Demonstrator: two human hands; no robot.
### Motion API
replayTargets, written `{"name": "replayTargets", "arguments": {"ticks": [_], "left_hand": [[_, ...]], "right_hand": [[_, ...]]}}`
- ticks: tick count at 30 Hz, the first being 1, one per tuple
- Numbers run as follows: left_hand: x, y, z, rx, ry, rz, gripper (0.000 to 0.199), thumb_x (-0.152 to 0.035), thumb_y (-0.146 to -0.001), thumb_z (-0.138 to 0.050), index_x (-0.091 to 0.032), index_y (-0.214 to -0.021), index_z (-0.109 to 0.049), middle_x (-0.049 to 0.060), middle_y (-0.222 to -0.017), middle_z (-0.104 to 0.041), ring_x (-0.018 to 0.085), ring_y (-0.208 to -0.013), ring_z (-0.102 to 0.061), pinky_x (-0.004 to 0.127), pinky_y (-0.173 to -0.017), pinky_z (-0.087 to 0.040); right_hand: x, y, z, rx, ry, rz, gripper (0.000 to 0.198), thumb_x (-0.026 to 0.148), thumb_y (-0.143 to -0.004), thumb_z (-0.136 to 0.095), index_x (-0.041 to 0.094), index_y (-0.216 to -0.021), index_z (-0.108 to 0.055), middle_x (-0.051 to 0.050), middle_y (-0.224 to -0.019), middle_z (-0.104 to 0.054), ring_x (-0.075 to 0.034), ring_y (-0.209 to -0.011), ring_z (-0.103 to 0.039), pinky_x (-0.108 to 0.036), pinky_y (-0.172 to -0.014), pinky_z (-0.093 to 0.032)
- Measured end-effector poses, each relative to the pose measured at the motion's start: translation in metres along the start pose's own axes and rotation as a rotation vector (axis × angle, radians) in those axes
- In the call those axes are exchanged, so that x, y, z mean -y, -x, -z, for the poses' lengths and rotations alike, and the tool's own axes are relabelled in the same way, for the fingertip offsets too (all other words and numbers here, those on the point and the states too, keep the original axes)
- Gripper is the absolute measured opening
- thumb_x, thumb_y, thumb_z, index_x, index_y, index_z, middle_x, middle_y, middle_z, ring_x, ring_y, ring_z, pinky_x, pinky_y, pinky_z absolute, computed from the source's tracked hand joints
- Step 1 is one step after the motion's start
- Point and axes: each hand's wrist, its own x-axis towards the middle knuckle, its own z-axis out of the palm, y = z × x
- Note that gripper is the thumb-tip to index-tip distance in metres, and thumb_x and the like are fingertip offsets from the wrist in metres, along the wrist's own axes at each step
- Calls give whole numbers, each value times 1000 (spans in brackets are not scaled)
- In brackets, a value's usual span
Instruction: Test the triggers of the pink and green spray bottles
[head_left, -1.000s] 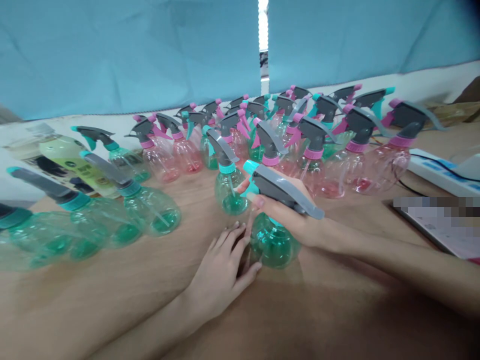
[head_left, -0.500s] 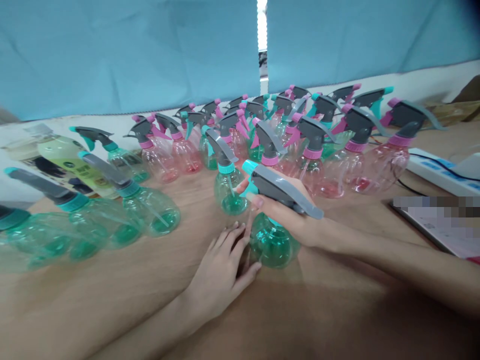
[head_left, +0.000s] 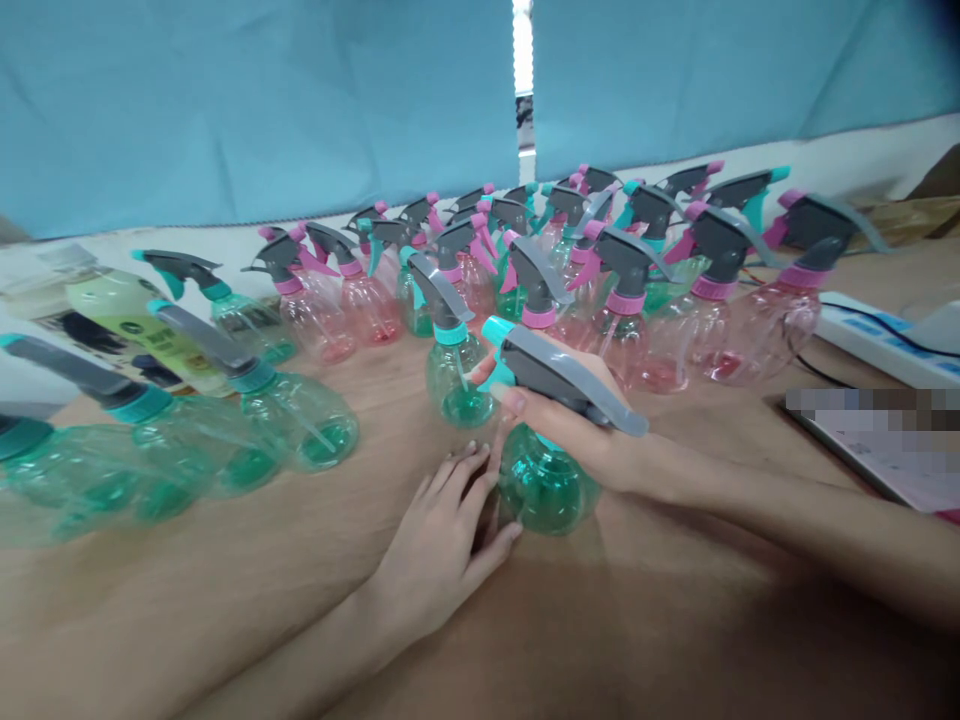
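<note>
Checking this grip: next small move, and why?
Probably close the left hand gently against the bottle to steady it: the right hand grips it high, around the spray head, while the left rests partly open beside the base.

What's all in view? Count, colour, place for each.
held bottle: one, green, centre
other green bottles: at least five, left and centre, more among the pink
pink bottles: at least seven, crowded behind, exact count hidden
labelled bottle: at least one, pale with yellow-green label, left
power strip: one, white and blue, right
cable: at least one, black, by the strip
device: one, dark edge, screen blurred, right
cloth: count unclear, blue, back
table: one, brown, underneath
left hand: one, bare, beside the held bottle's base
right hand: one, bare, gripping its spray head
</note>
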Motion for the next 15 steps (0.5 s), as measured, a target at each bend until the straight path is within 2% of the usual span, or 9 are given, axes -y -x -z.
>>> {"name": "replayTargets", "arguments": {"ticks": [15], "left_hand": [[0, 0, 0, -19, 10, -10, 36, -37, -94, -54, -16, -124, -51, 15, -134, -52, 34, -126, -46, 54, -100, -43]], "right_hand": [[2, 0, 1, 5, 9, 2, 4, 21, -84, -57, 22, -87, -55, 1, -82, -61, -13, -69, -55, -29, -67, -46]]}}
